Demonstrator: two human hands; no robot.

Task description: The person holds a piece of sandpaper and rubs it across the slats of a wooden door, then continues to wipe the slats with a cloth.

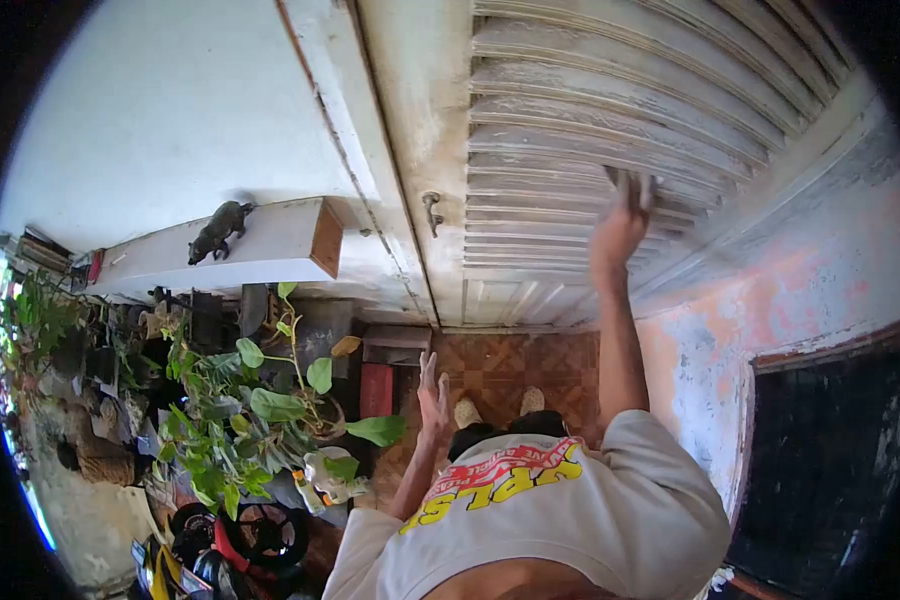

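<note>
My right hand [622,225] is raised against the slatted part of a worn, off-white louvred door [550,150]. Its fingers are smeared by motion, and a small dark shape shows at the fingertips; I cannot make out whether it is a held thing or a shadow. My left hand [433,395] hangs low in front of the body, fingers stretched out and apart, holding nothing. A metal door handle [432,213] sits on the door's left stile, between the two hands in height and away from both.
Leafy potted plants [270,405] crowd the left side. Above them a dark cat-like animal [220,232] is on a white ledge [290,240]. A motorcycle [255,540] stands at lower left. Peeling wall [710,340] and a dark framed opening [820,460] lie right. Brown tiles [490,360] cover the floor.
</note>
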